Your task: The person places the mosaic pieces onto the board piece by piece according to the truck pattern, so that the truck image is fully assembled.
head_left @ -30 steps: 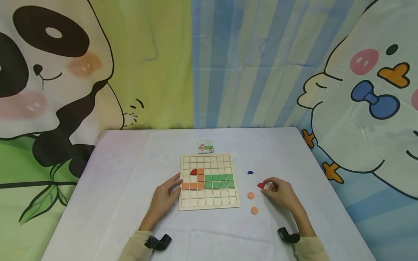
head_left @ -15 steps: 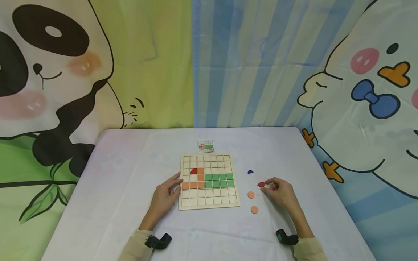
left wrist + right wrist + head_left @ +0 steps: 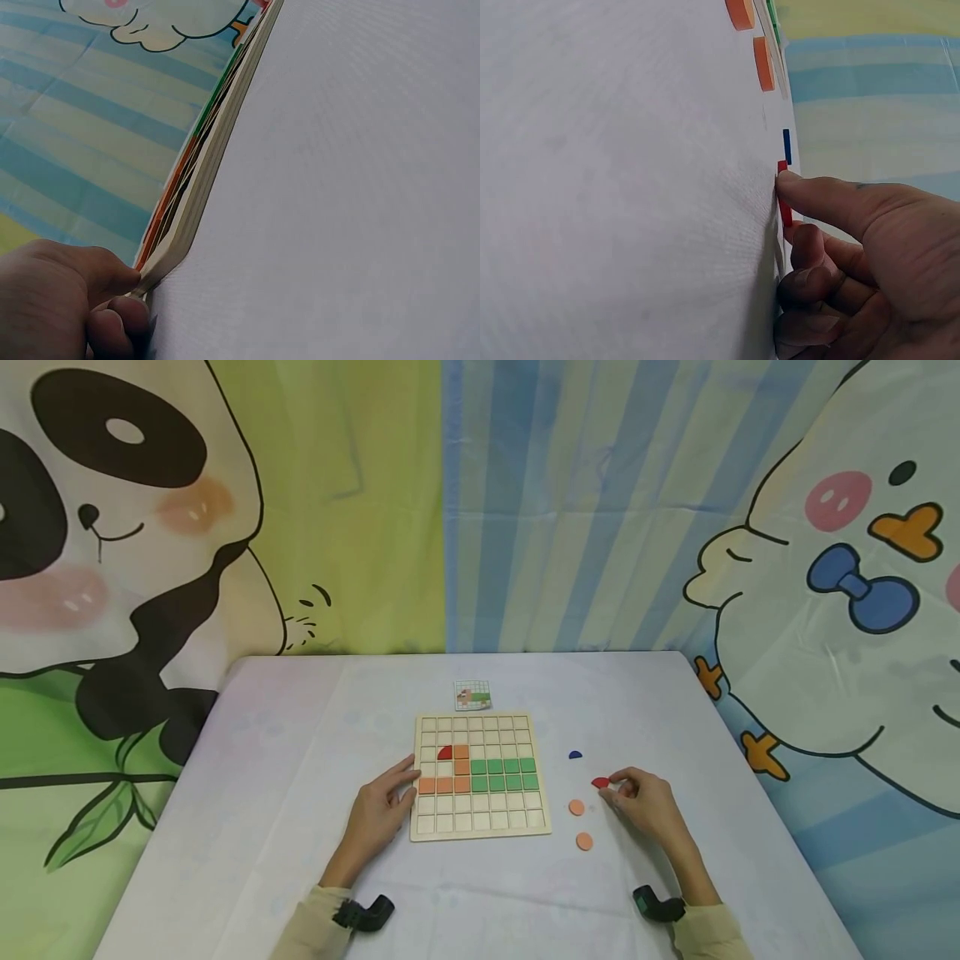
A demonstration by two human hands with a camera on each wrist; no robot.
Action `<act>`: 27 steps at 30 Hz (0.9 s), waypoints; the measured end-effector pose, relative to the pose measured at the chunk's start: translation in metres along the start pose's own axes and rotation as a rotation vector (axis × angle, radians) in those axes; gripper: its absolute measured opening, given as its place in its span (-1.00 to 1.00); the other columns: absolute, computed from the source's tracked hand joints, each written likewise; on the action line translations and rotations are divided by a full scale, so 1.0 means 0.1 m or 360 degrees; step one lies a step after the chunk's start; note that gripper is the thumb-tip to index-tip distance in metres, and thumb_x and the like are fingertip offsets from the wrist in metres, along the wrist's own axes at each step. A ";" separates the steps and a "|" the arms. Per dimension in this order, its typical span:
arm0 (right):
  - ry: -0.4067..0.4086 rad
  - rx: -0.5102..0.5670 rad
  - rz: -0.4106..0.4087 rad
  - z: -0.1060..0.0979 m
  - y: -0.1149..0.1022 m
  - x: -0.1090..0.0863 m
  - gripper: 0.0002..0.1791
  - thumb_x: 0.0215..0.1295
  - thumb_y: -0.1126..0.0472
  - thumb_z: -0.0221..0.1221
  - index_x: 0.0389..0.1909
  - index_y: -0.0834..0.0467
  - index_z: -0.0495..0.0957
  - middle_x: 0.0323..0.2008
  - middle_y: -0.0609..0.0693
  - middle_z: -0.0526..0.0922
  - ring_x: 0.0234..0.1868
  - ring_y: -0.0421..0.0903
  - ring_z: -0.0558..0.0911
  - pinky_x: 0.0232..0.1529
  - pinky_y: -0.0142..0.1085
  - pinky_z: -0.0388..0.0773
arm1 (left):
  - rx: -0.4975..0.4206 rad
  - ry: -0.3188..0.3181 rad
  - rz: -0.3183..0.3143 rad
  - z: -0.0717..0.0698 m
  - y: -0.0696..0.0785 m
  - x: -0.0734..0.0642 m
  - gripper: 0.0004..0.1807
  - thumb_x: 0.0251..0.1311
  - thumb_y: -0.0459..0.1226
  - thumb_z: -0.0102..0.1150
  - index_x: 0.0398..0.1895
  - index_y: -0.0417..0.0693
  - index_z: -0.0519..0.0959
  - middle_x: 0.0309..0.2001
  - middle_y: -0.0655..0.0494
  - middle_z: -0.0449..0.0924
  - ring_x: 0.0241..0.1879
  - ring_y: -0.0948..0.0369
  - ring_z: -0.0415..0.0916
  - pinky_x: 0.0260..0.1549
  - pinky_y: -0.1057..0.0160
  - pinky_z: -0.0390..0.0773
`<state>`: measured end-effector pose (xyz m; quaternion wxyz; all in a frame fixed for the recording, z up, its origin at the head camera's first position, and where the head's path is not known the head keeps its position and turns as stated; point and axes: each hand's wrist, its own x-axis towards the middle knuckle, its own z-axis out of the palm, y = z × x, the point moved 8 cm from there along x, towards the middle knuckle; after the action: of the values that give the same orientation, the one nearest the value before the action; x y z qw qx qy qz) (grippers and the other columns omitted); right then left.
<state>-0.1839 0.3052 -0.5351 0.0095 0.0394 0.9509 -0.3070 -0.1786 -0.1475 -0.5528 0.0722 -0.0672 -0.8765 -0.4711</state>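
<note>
A wooden grid board [image 3: 480,825] lies on the table with orange squares [image 3: 462,767], green squares [image 3: 504,777] and a red quarter-round piece [image 3: 446,752] in its cells. My left hand [image 3: 377,810] grips the board's left edge; in the left wrist view its thumb [image 3: 116,276] lies at the board's corner with the other fingers curled below. To the right of the board, my right hand [image 3: 643,803] pinches a red curved piece [image 3: 784,196] between thumb and fingers, low over the tablecloth. A blue half-round piece [image 3: 575,755] and two orange discs [image 3: 576,807] lie between board and right hand.
Behind the board lies a small picture card [image 3: 472,695] showing a coloured grid pattern. A white cloth [image 3: 480,902] covers the table. Printed curtains [image 3: 540,510] with cartoon animals hang behind and along the sides.
The red piece has turned slightly in the right hand's fingers, so its curved edge points more upward. The left hand and the board hold their places.
</note>
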 end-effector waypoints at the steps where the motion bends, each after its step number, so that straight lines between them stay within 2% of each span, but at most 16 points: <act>1: 0.0003 -0.0007 -0.0004 0.00 0.00 0.00 -0.68 0.30 0.15 0.46 -0.05 0.27 0.72 -0.51 -0.01 0.55 -0.46 -0.12 0.44 -0.46 -0.38 0.36 | 0.0000 0.0001 -0.0001 0.00 0.00 0.00 -0.67 0.35 -0.38 0.34 0.16 -0.09 0.75 0.43 0.05 0.60 -0.68 0.41 0.21 -0.65 0.39 0.28; 9: -0.0009 -0.0032 -0.0018 0.00 -0.02 0.01 -0.69 0.32 0.14 0.45 -0.05 0.25 0.72 -0.51 -0.01 0.53 -0.44 -0.11 0.44 -0.45 -0.39 0.36 | 0.0000 0.0004 -0.0010 0.01 -0.02 0.00 -0.66 0.34 -0.38 0.35 0.16 -0.07 0.75 0.44 0.06 0.59 -0.66 0.41 0.22 -0.64 0.39 0.29; 15: -0.0022 0.0002 -0.0093 -0.01 -0.06 0.01 -0.68 0.32 0.13 0.46 -0.04 0.25 0.72 -0.52 -0.03 0.53 -0.45 -0.13 0.44 -0.44 -0.39 0.36 | -0.0003 0.0001 -0.0002 0.00 -0.01 0.00 -0.66 0.34 -0.39 0.35 0.16 -0.09 0.75 0.43 0.05 0.59 -0.67 0.42 0.21 -0.64 0.39 0.29; 27: -0.0098 0.0050 -0.0170 0.10 -0.30 0.05 -0.69 0.33 0.10 0.44 -0.03 0.20 0.72 -0.51 -0.06 0.52 -0.45 -0.16 0.43 -0.46 -0.39 0.35 | 0.0009 0.0001 -0.0011 0.00 -0.01 0.00 -0.67 0.35 -0.37 0.35 0.16 -0.07 0.75 0.43 0.07 0.60 -0.67 0.41 0.21 -0.64 0.39 0.28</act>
<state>-0.1909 0.2759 -0.5257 0.0217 -0.0208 0.9459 -0.3231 -0.1787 -0.1480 -0.5534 0.0711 -0.0639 -0.8781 -0.4689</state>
